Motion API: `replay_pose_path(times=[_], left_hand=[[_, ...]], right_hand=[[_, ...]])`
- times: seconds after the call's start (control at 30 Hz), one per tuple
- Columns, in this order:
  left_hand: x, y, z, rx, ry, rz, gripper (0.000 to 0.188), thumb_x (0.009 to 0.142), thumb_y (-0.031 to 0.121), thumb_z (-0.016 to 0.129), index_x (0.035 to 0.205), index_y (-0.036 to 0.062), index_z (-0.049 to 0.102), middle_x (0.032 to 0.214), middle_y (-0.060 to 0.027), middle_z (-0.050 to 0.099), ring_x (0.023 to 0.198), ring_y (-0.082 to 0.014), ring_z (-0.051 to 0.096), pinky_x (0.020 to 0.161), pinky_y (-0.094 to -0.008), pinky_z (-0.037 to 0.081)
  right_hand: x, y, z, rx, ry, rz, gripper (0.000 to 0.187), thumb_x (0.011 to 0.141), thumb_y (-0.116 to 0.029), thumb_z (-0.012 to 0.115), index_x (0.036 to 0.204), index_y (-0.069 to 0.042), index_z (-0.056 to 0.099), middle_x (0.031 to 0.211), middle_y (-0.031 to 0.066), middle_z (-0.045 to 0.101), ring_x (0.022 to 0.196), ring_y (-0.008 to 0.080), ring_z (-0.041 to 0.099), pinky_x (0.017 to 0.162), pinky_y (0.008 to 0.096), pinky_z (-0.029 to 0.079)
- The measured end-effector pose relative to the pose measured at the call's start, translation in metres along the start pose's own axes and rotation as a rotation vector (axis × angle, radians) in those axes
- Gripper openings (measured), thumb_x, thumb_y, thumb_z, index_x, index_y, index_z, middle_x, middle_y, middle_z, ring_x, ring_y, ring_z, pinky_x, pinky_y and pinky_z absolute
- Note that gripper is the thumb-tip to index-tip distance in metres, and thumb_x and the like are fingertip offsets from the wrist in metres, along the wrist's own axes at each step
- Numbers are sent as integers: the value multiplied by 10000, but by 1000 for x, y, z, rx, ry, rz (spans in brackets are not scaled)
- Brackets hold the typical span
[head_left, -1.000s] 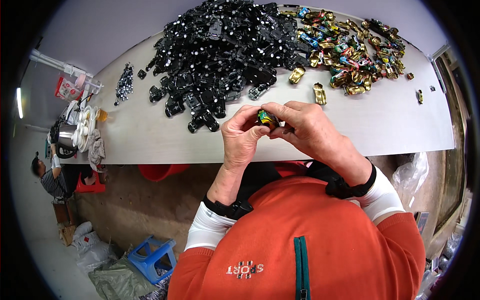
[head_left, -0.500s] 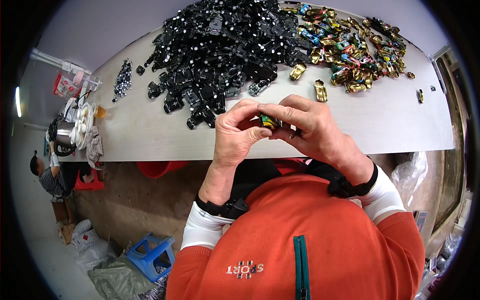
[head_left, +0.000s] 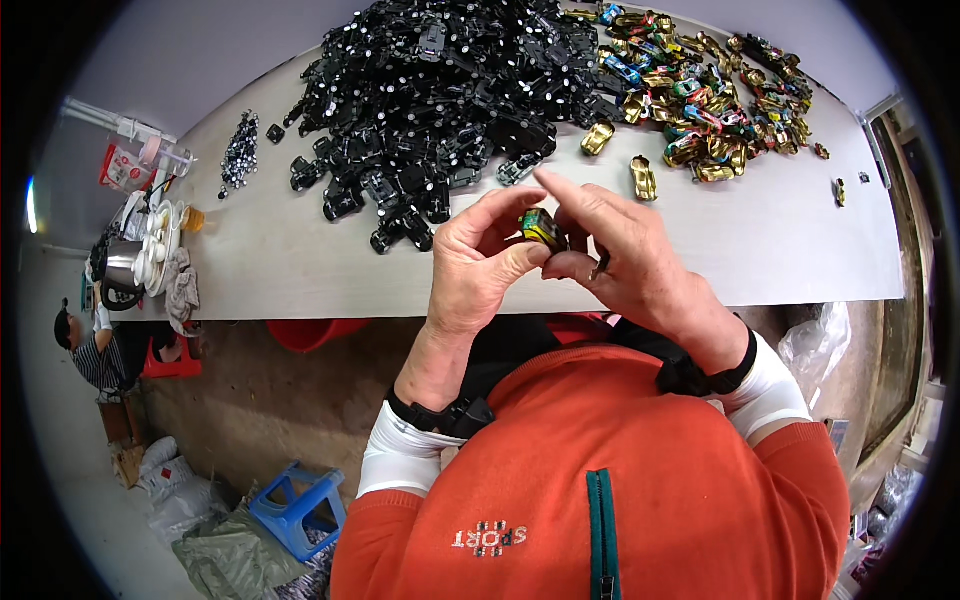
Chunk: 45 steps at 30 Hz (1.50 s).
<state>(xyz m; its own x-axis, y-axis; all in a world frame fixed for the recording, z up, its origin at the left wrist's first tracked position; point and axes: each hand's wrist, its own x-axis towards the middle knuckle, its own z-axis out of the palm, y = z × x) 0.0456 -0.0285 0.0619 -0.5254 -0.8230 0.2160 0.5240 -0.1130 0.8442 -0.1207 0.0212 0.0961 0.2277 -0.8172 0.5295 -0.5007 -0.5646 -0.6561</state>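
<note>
Holding a small green, yellow and dark toy car (head_left: 538,228) in the left hand (head_left: 472,262), over the near part of the surface (head_left: 330,270), with that grip clamped on it between thumb and fingers. Poising the right hand (head_left: 635,250) just beside the car, with the index finger pointing up apart from it and the thumb near its right end; cannot tell whether the right grip is clamped on the small dark piece (head_left: 601,263) among its fingers. Facing a large black heap of car parts (head_left: 440,90) on the far side, with gold and multicoloured car bodies (head_left: 735,160) piled to the right, a gold car body (head_left: 643,178) apart from that pile, and small shiny pieces (head_left: 238,155) left of the heap.
</note>
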Motion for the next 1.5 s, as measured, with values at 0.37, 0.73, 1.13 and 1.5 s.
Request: replay_pose_path(times=[0.37,0.73,1.13,1.5], left_hand=[[-4,-19,-22,-198,27,70,341,817,-19,615,1147,-25,531,1101,-164,578,986,-208,600,857,-333,527],[-15,-39,-6,264,39,122,338,787,-25,673,1108,-29,567,959,-80,581,858,-157,613,715,-265,555],[-10,-53,-25,-158,232,-408,150,840,83,657,949,2,594,724,-120,637,494,-122,556,373,-196,382],[-16,-65,-35,-321,172,-555,168,875,118,618,1006,15,592,758,-125,621,553,-154,556,434,-221,413]], right_hand=[[-25,20,-3,455,59,454,419,762,-35,712,1163,-24,592,928,37,624,672,41,541,594,191,465],[-34,36,10,126,117,134,379,725,58,669,1076,-80,641,810,94,635,702,195,622,594,286,488],[-60,59,-9,72,-49,596,530,837,-504,565,862,25,568,718,213,604,712,395,591,647,441,461],[-64,51,-13,378,-170,654,221,918,-192,513,954,3,612,718,85,608,677,179,574,657,297,469]])
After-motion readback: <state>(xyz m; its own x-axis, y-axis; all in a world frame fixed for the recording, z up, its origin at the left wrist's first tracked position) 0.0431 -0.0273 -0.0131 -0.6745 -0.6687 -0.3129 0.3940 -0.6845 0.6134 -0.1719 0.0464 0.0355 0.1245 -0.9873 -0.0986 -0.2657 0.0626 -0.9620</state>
